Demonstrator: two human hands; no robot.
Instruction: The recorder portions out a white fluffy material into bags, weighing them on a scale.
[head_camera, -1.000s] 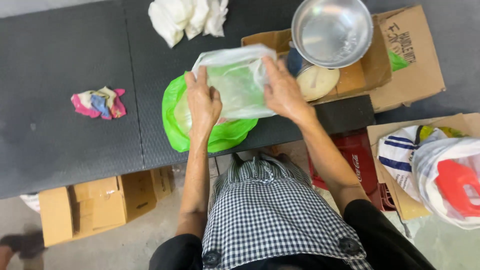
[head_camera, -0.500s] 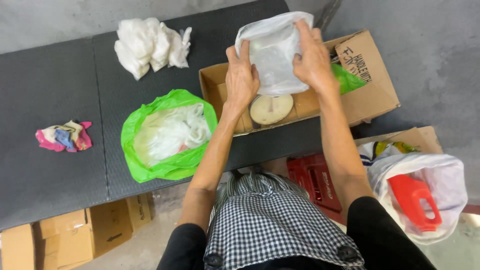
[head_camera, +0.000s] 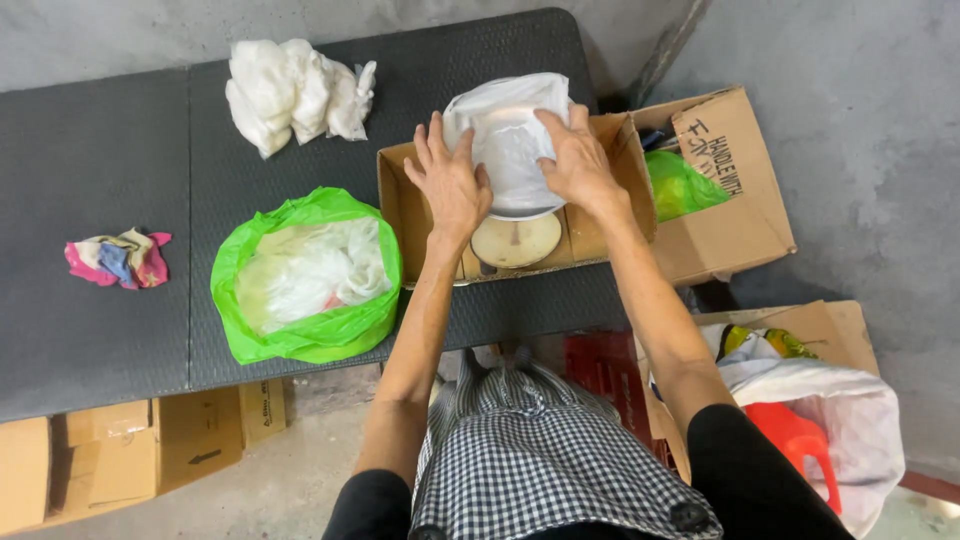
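Observation:
Both hands press a filled white plastic bag (head_camera: 507, 135) onto the metal pan of a small scale (head_camera: 516, 240) that sits inside an open cardboard box (head_camera: 400, 205) on a dark table (head_camera: 110, 310). My left hand (head_camera: 450, 185) holds the bag's left side, my right hand (head_camera: 578, 160) its right side. The scale's round dial shows below the bag. A green plastic bag (head_camera: 305, 335) with white plastic inside stands open to the left of the box.
A heap of white plastic bags (head_camera: 290, 90) lies at the table's back. A crumpled colourful cloth (head_camera: 115, 258) lies left. A second cardboard box (head_camera: 725, 190) with green plastic is right. On the floor: cardboard boxes (head_camera: 120, 460), a red crate (head_camera: 600, 365), a white sack with red container (head_camera: 830, 420).
The hands carried the white bag from above the green bag over to the cardboard box and lowered it onto the scale pan. The view shifted slightly.

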